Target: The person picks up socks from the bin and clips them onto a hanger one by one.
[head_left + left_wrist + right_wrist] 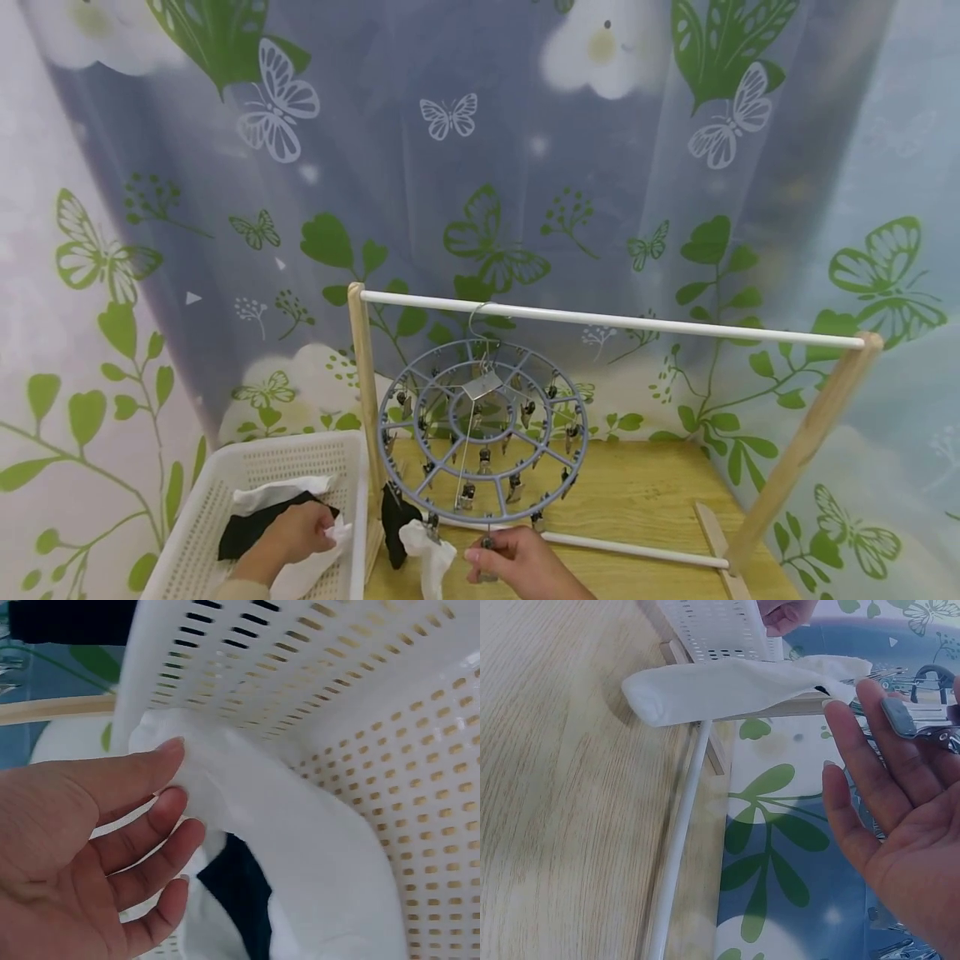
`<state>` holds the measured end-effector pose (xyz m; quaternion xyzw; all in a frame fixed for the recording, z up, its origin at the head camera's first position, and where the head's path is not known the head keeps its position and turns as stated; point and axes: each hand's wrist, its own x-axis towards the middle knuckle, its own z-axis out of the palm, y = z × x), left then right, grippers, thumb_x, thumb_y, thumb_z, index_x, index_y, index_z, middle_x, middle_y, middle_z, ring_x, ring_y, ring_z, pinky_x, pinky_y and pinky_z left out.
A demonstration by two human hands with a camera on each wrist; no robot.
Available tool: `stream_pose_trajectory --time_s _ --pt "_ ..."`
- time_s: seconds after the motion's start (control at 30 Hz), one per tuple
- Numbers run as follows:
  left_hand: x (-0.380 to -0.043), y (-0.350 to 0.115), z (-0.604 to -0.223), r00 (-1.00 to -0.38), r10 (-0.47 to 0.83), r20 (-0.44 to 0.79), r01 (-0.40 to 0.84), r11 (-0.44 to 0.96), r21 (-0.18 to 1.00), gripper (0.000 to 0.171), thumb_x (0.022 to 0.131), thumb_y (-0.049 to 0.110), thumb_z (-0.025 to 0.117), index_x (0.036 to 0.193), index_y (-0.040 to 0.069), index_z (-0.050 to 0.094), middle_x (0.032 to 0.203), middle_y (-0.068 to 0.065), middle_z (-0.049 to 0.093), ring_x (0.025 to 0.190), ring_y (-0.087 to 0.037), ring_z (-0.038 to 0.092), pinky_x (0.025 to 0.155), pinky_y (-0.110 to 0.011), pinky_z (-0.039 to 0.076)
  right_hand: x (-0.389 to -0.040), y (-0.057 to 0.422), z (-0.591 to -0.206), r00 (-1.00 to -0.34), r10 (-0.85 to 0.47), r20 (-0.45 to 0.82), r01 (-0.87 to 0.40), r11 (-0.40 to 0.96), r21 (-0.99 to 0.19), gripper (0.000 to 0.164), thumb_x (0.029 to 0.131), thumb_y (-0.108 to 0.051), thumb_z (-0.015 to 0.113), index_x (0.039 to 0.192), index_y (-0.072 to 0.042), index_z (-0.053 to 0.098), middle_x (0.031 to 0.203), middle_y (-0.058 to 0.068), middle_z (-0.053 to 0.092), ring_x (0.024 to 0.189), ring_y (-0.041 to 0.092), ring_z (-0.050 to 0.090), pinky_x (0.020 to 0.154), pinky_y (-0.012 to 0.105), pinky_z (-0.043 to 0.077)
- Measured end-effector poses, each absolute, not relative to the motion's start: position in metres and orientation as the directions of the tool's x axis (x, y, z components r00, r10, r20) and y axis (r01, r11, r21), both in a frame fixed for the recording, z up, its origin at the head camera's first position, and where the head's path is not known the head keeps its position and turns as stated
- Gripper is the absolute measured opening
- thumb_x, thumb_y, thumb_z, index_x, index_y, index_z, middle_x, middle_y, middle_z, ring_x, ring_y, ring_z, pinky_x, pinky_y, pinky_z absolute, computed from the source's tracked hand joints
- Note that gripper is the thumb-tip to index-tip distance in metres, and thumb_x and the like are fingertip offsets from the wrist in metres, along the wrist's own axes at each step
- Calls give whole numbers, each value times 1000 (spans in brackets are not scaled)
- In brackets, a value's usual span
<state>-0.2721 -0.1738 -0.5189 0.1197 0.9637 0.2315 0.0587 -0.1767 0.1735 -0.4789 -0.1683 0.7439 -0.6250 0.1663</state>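
My left hand [296,533] reaches into the white basket [187,508] and pinches one end of a white sock [307,832] between thumb and fingertips. Under it lie a black sock [247,531] and another white sock [281,492]. At the near rim of a round grey clip hanger [483,477], my right hand [532,565] holds a metal clip [900,718] with its fingers. Left of that hand, a white sock [435,557] and a black sock [396,521] hang from the rim.
The hanger's hook hangs on the white rod [637,317] of a wooden-legged rack [806,450]. A lower white bar [622,547] runs above the wooden tabletop [637,475]. Behind stands a patterned curtain [510,167]. Several unused clips dangle from the hanger's rings.
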Motion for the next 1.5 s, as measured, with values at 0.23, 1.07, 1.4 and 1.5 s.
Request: stream_pose_trajectory --time_s 0.23,1.07,1.4,1.5 --pt "-274 -176 -506 -915 404 -8 341 783 520 26 74 7 78 74 9 52 65 2 45 59 -14 40 55 -32 35 -175 173 -476 -890 -454 -40 -38 161 -986 35 95 -29 57 91 3 70 92 22 69 90 25 64 83 46 52" --pt "-253 -168 -454 -864 496 86 443 666 600 20 90 21 64 106 8 65 95 -7 70 75 -16 62 62 -38 50 -177 177 -482 -897 -440 -48 -34 177 -984 31 96 -29 57 97 -2 71 89 21 70 86 28 65 79 37 54" --pt "-240 -150 -437 -817 562 133 512 599 615 25 93 27 60 106 8 67 103 -10 69 94 -29 63 76 -48 50 -176 176 -478 -894 -444 -51 -37 188 -982 33 95 -32 57 97 -2 71 89 19 70 87 26 64 81 40 53" --pt "-238 -145 -433 -799 588 125 516 565 644 31 91 39 61 102 11 67 96 -5 70 84 -22 63 69 -42 50 -176 176 -478 -895 -443 -53 -35 188 -982 33 95 -32 57 96 -2 71 89 19 70 87 26 64 81 40 53"
